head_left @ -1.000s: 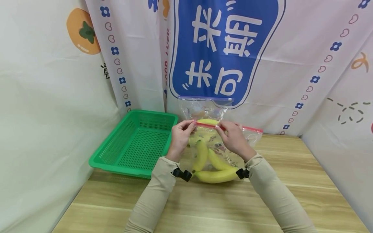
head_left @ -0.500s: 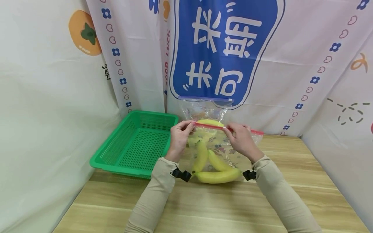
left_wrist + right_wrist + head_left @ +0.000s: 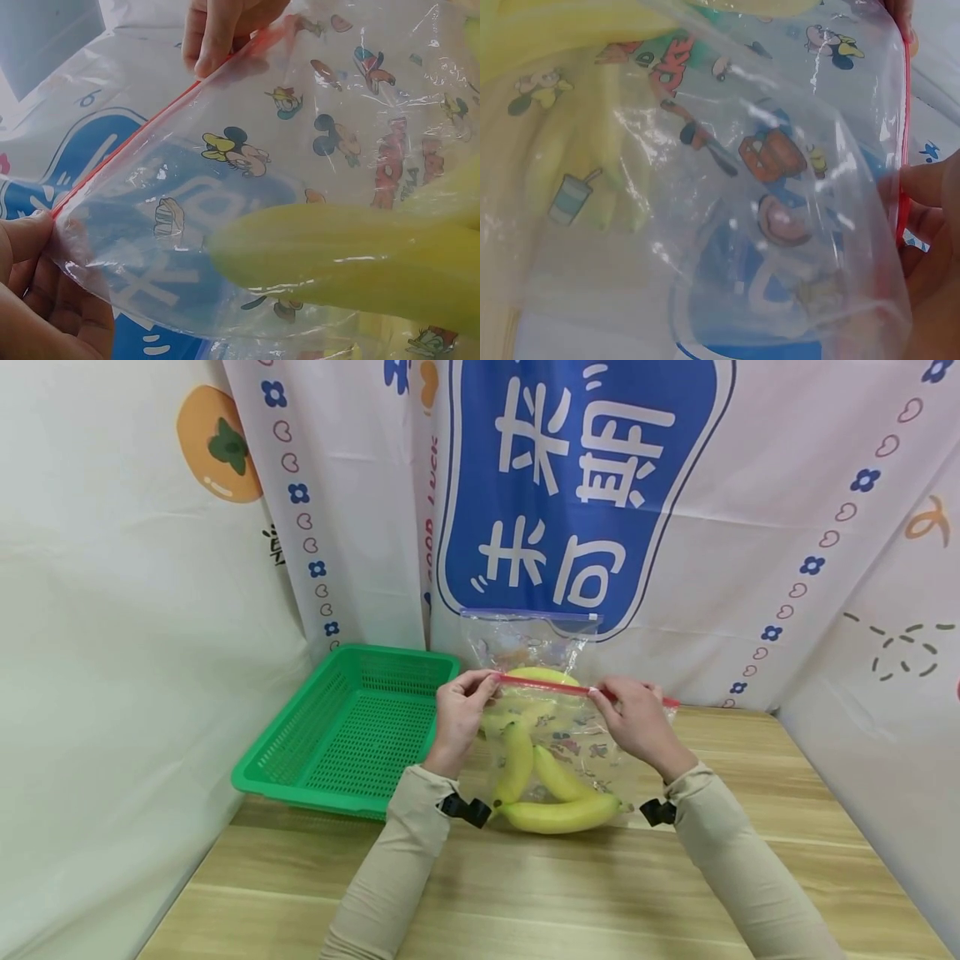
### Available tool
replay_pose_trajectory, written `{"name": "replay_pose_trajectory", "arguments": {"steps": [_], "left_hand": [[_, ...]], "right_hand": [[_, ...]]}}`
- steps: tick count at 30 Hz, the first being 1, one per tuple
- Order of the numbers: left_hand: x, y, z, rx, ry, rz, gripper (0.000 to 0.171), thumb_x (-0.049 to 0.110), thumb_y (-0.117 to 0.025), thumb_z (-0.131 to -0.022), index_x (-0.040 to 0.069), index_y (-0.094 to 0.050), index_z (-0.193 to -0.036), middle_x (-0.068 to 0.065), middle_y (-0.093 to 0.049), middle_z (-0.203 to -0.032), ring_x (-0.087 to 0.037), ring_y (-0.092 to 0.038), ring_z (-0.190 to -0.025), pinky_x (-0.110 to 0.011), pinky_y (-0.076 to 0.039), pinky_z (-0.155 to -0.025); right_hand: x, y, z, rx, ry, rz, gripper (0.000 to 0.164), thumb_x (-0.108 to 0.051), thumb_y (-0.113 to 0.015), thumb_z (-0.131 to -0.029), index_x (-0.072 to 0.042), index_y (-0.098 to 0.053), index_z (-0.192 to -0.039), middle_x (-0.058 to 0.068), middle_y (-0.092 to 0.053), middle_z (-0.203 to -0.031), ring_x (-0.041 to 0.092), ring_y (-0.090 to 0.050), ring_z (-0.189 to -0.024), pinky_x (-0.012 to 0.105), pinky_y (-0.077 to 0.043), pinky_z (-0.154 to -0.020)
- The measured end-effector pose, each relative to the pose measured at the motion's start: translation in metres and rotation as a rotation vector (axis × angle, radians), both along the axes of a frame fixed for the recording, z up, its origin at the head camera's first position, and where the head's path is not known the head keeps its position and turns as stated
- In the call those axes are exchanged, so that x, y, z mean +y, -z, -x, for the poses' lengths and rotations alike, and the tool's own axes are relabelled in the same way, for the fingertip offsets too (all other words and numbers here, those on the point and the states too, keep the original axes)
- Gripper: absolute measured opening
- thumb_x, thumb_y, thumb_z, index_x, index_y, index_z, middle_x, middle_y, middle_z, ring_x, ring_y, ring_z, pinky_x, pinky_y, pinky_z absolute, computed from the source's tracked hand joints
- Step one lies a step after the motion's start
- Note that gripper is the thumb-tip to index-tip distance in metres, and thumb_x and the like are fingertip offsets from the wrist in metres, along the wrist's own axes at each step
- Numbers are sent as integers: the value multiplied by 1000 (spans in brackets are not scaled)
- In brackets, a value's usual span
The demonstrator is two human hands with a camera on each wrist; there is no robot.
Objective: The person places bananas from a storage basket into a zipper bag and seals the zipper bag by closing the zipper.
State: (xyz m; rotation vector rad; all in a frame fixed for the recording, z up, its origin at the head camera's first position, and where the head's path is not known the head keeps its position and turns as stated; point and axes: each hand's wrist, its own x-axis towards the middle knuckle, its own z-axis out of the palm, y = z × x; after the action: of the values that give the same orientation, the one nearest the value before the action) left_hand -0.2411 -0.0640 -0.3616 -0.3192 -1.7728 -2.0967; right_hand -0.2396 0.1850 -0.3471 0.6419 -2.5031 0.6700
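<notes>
A clear zip bag [image 3: 536,710] with a red zip strip and printed cartoon figures stands upright, bananas [image 3: 558,816] lying inside at its bottom. My left hand [image 3: 457,720] pinches the left end of the strip between thumb and fingers. Farther right along the same strip, my right hand [image 3: 636,720] pinches it between thumb and fingers, and the strip's red end sticks out past that hand. The left wrist view shows the strip [image 3: 127,146] stretched taut between both hands. In the right wrist view the right fingers curl behind the strip.
Just behind stands a second clear bag [image 3: 525,635] with a purple zip, a yellow fruit showing in it. A green perforated basket [image 3: 315,797] sits on the wooden table [image 3: 525,893] to the left. Printed curtains enclose the back and sides.
My right hand has slid rightward along the red strip, away from the left hand. The left hand keeps its hold at the left end, nearly still.
</notes>
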Motion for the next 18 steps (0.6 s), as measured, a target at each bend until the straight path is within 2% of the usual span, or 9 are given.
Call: {"name": "replay_pose_trajectory", "arguments": {"steps": [7, 13, 18], "left_hand": [[-1, -1, -1, -4, 5, -15, 18, 9, -65, -90, -7, -69, -98, -5, -65, -80, -12, -61, -71, -39, -54, -71], [-2, 0, 0, -7, 8, -21, 18, 9, -64, -90, -6, -69, -98, -4, -66, -81, -12, -61, -73, -48, -52, -75], [-3, 1, 1, -1, 7, -21, 19, 9, -64, -90, -7, -69, -99, -2, -65, -81, -11, -61, -73, -40, -54, -71]], "right_hand": [[10, -1, 0, 30, 8, 9, 17, -22, -55, -97, -9, -64, -91, 6, -65, -88, 24, -58, -76, 58, -27, -88], [16, -2, -1, 38, 3, 5, 17, -21, -55, -97, -8, -65, -95, 8, -66, -91, 24, -58, -77, 57, -26, -88], [22, -3, -1, 33, 14, -10, 17, -22, -55, -97, -8, -65, -95, 7, -66, -91, 25, -57, -81, 56, -26, -87]]}}
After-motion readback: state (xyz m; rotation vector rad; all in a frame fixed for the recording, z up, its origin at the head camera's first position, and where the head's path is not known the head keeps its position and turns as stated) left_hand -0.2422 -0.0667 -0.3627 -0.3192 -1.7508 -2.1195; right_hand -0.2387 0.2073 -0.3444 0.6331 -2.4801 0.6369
